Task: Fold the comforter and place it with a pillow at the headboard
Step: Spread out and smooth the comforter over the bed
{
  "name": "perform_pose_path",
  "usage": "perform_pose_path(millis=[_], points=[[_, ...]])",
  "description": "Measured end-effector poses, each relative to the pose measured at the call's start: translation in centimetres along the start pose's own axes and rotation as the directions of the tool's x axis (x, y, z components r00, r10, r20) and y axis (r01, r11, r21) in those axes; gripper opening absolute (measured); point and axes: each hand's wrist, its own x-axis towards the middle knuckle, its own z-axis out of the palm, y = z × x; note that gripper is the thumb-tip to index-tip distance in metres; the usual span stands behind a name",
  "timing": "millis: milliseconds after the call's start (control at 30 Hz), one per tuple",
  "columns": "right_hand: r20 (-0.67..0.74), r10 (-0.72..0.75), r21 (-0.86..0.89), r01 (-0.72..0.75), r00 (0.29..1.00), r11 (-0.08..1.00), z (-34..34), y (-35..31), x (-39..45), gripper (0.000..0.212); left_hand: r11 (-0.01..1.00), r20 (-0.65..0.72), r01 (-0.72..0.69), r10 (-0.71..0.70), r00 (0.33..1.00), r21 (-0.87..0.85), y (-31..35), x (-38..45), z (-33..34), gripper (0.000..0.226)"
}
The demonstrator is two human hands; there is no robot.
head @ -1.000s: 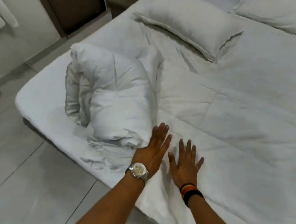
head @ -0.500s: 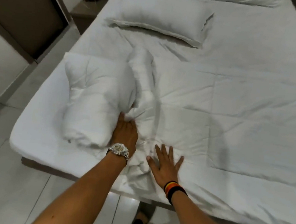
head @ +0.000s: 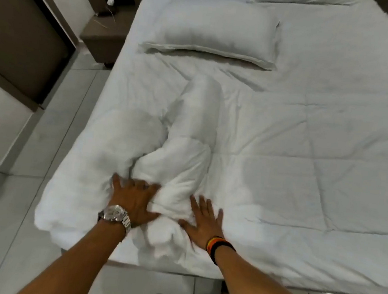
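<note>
Since the frame half a second ago the left hand (head: 132, 200) has flattened, fingers spread, onto the comforter (head: 281, 170), no longer gripping a bunch. The right hand (head: 204, 222) still presses open-palmed beside it. The white comforter lies rumpled at the bed's foot edge, well short of the pillow (head: 214, 34).

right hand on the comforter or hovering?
Touching. The head view shows the right hand pressed flat, fingers spread, on the comforter beside its bunched ridge, with the fabric wrinkling around the palm and no gap.
</note>
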Motion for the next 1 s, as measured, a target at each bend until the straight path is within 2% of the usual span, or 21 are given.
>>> perform_pose_path(millis=[67,133,200,233,333,367,400,500,567,633,733,867,900,933,1000], points=[[-0.003,0.037,-0.013,-0.037,0.999,0.999,0.4,-0.4,0.7,0.085,0.998,-0.043,-0.02,0.017,0.999,-0.066,-1.9,-0.6,0.1,0.071],[-0.1,0.026,0.044,-0.022,0.995,0.999,-0.2,-1.2,1.6,0.08,0.986,-0.241,-0.086,0.05,0.969,-0.141,-4.1,0.1,-0.3,0.058],[-0.248,0.022,0.117,0.007,0.969,0.993,-0.9,-2.3,2.3,0.077,0.965,-0.496,-0.199,0.09,0.864,-0.172,-5.7,2.3,-1.0,0.048],[-0.329,0.036,0.169,0.021,0.944,0.985,-0.9,-3.6,3.2,0.074,0.949,-0.565,-0.246,0.094,0.82,-0.198,-7.0,4.1,-1.5,0.041],[-0.469,0.107,0.327,0.059,0.877,0.943,-2.8,-5.0,4.0,0.068,0.885,-0.612,-0.272,-0.02,0.79,-0.379,-6.9,9.5,-4.5,0.028],[-0.493,0.149,0.349,0.038,0.857,0.936,-3.3,-5.5,4.5,0.068,0.86,-0.599,-0.272,-0.047,0.799,-0.431,-7.1,11.0,-5.4,0.028],[-0.5,0.195,0.366,0.002,0.844,0.931,-3.6,-6.3,5.4,0.069,0.848,-0.543,-0.249,-0.054,0.838,-0.468,-7.6,12.7,-6.2,0.031],[-0.466,0.295,0.363,-0.124,0.834,0.923,-3.4,-8.1,7.8,0.081,0.88,-0.268,-0.11,-0.02,0.963,-0.461,-8.9,19.8,-7.3,0.042],[-0.448,0.322,0.322,-0.185,0.834,0.928,-2.4,-8.1,8.8,0.087,0.864,-0.108,-0.018,-0.042,0.993,-0.504,-9.2,24.3,-7.3,0.043],[-0.438,0.35,0.269,-0.251,0.828,0.93,-0.9,-7.4,9.7,0.088,0.836,-0.015,0.05,-0.07,0.997,-0.547,-9.6,29.0,-6.9,0.047],[-0.493,0.346,0.118,-0.333,0.798,0.936,1.5,-6.3,11.4,0.088,0.771,0.155,0.194,-0.124,0.98,-0.607,-11.1,34.0,-5.1,0.084],[-0.547,0.307,0.055,-0.332,0.779,0.942,2.8,-5.3,13.6,0.091,0.557,0.377,0.328,-0.029,0.926,-0.762,-11.8,36.5,-1.9,0.117],[-0.55,0.306,0.051,-0.334,0.777,0.941,2.8,-5.3,13.6,0.092,0.532,0.384,0.332,-0.015,0.923,-0.779,-11.7,36.8,-1.2,0.114],[-0.544,0.315,0.057,-0.34,0.778,0.939,2.9,-5.2,13.3,0.093,0.536,0.375,0.313,0.007,0.927,-0.784,-11.0,36.7,-1.0,0.098],[-0.536,0.336,0.076,-0.352,0.774,0.933,3.1,-5.1,12.8,0.094,0.624,0.313,0.242,0.004,0.95,-0.743,-11.1,36.8,-1.8,0.066]])
